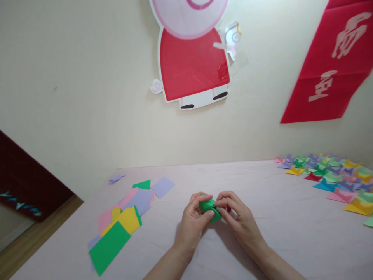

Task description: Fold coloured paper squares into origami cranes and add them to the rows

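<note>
A small folded piece of green paper (210, 210) is held just above the pale pink table (285, 229), near its middle. My left hand (194, 217) pinches its left side, thumb on top and fingers curled behind. My right hand (236, 215) grips the right side with fingertips pressed on the fold. Much of the paper is hidden under my fingers.
A loose pile of flat coloured paper sheets (122, 221) lies at the left, a large green sheet (109, 245) nearest me. Several finished folded paper figures (335, 177) cover the far right. A cartoon cut-out (192, 58) and red banner (329, 66) hang on the wall.
</note>
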### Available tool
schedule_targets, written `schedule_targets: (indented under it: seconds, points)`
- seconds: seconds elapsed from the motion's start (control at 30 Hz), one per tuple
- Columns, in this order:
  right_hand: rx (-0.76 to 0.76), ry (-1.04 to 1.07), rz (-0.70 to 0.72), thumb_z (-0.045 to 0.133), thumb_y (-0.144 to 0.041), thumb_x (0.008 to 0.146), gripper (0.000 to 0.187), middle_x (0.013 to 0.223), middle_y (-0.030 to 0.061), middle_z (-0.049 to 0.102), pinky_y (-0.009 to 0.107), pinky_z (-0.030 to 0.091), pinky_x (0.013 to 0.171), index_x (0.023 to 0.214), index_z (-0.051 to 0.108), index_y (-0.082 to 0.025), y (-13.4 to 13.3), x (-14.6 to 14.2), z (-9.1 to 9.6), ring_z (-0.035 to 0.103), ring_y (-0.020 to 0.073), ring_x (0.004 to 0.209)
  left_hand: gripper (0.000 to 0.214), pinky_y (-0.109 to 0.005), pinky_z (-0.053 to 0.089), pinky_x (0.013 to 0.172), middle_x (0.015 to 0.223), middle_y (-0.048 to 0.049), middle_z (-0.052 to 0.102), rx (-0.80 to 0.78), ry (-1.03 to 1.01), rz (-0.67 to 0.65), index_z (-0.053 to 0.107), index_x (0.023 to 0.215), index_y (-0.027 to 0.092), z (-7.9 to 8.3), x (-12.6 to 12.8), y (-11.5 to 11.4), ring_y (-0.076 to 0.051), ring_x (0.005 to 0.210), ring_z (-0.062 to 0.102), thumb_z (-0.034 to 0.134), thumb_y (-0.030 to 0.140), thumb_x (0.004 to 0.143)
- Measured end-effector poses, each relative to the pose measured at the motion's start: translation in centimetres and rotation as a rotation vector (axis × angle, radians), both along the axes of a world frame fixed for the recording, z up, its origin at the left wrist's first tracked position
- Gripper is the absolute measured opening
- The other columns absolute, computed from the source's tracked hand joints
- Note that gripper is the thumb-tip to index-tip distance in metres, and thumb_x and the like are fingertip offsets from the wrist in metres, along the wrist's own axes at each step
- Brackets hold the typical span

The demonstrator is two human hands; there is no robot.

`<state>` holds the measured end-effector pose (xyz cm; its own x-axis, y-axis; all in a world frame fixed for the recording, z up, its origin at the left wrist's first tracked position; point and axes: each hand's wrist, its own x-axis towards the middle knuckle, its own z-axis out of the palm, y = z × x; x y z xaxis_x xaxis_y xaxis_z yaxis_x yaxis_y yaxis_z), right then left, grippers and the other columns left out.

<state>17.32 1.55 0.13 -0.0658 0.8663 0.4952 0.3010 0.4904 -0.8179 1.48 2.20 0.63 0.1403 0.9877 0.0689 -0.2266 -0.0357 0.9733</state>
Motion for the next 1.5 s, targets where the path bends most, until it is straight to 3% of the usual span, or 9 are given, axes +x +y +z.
schedule_targets:
  seconds: [0.23, 0.47, 0.57, 0.7, 0.83, 0.97, 1.1, 1.27, 1.5]
  points:
    - [-0.007, 0.004, 0.078, 0.059, -0.023, 0.089, 0.008, 0.091, 0.003, 0.06, 0.027, 0.047, 0.071, 0.093, 0.066, -0.022, 0.0, -0.2, 0.2, 0.057, 0.0155, 0.077, 0.023, -0.031, 0.04, 0.096, 0.121, -0.0065, 0.053, 0.006, 0.032, 0.069, 0.072, 0.091, 0.021, -0.2, -0.2, 0.2, -0.024, 0.114, 0.051, 0.076, 0.027, 0.07]
    - [-0.101, -0.008, 0.038, 0.059, -0.025, 0.088, 0.012, 0.077, 0.0003, 0.057, 0.026, 0.043, 0.064, 0.077, 0.059, -0.02, -0.1, -0.5, -0.1, 0.054, 0.0149, 0.068, 0.022, -0.028, 0.043, 0.091, 0.118, -0.0065, 0.054, -0.026, -0.059, 0.074, 0.069, 0.086, 0.019, -0.6, 0.1, 0.4, -0.024, 0.112, 0.053, 0.08, 0.026, 0.068]
    - [-0.129, -0.003, 0.046, 0.062, -0.027, 0.086, 0.009, 0.084, 0.0008, 0.06, 0.025, 0.044, 0.065, 0.082, 0.059, -0.02, -0.2, -0.6, 0.0, 0.054, 0.0142, 0.069, 0.027, -0.025, 0.046, 0.083, 0.115, -0.0053, 0.056, -0.073, -0.14, 0.083, 0.066, 0.088, 0.018, -0.6, 0.2, 0.4, -0.02, 0.102, 0.056, 0.081, 0.026, 0.068]
    - [-0.179, 0.0, 0.047, 0.062, -0.026, 0.085, 0.006, 0.083, 0.0005, 0.061, 0.025, 0.044, 0.063, 0.084, 0.059, -0.02, -0.3, -0.8, 0.0, 0.054, 0.0138, 0.068, 0.039, -0.02, 0.044, 0.066, 0.088, -0.0004, 0.06, -0.165, -0.274, 0.053, 0.059, 0.099, 0.019, -0.7, 0.4, 0.2, -0.012, 0.075, 0.057, 0.082, 0.029, 0.069]
    - [-0.185, 0.018, 0.05, 0.058, -0.027, 0.087, 0.009, 0.08, 0.0012, 0.062, 0.026, 0.045, 0.063, 0.082, 0.06, -0.02, -0.3, -0.8, -0.2, 0.057, 0.0149, 0.068, 0.043, -0.02, 0.042, 0.064, 0.077, 0.0023, 0.057, -0.197, -0.314, 0.034, 0.055, 0.102, 0.018, -0.8, 0.6, 0.2, -0.011, 0.069, 0.054, 0.081, 0.03, 0.071]
    - [-0.133, 0.027, -0.008, 0.055, -0.029, 0.089, 0.016, 0.078, 0.0022, 0.061, 0.026, 0.046, 0.064, 0.076, 0.057, -0.02, -0.1, -0.6, -0.2, 0.058, 0.016, 0.069, 0.044, -0.024, 0.044, 0.071, 0.084, 0.0004, 0.057, -0.109, -0.136, 0.128, 0.053, 0.107, 0.021, -0.2, 0.7, 0.0, -0.015, 0.076, 0.056, 0.078, 0.03, 0.071]
    - [0.0, 0.005, -0.117, 0.055, -0.026, 0.089, 0.018, 0.077, 0.0013, 0.056, 0.025, 0.045, 0.059, 0.071, 0.051, -0.022, 0.1, -0.1, 0.0, 0.055, 0.0149, 0.066, 0.021, -0.028, 0.042, 0.082, 0.094, -0.0017, 0.054, 0.173, 0.269, 0.364, 0.055, 0.083, 0.021, 1.0, 0.9, -0.9, -0.018, 0.087, 0.054, 0.072, 0.032, 0.076]
    - [0.178, -0.213, -0.152, 0.054, -0.018, 0.088, 0.012, 0.086, 0.0027, 0.057, 0.025, 0.047, 0.064, 0.076, 0.052, -0.023, -0.4, -0.1, 0.5, 0.058, 0.0152, 0.073, 0.024, -0.024, 0.041, 0.069, 0.075, 0.0017, 0.054, 0.088, 0.29, 0.047, 0.054, 0.081, 0.021, 1.0, 1.3, -1.8, -0.016, 0.073, 0.052, 0.056, 0.043, 0.089]
    - [0.308, -0.439, -0.132, 0.056, -0.019, 0.087, 0.007, 0.091, 0.006, 0.059, 0.032, 0.049, 0.072, 0.081, 0.057, -0.023, -0.9, -0.3, 1.0, 0.058, 0.0206, 0.084, 0.018, -0.025, 0.041, 0.067, 0.074, 0.0008, 0.057, 0.089, 0.358, 0.074, 0.056, 0.08, 0.02, 0.4, 0.8, -0.8, -0.017, 0.072, 0.053, 0.053, 0.034, 0.09]
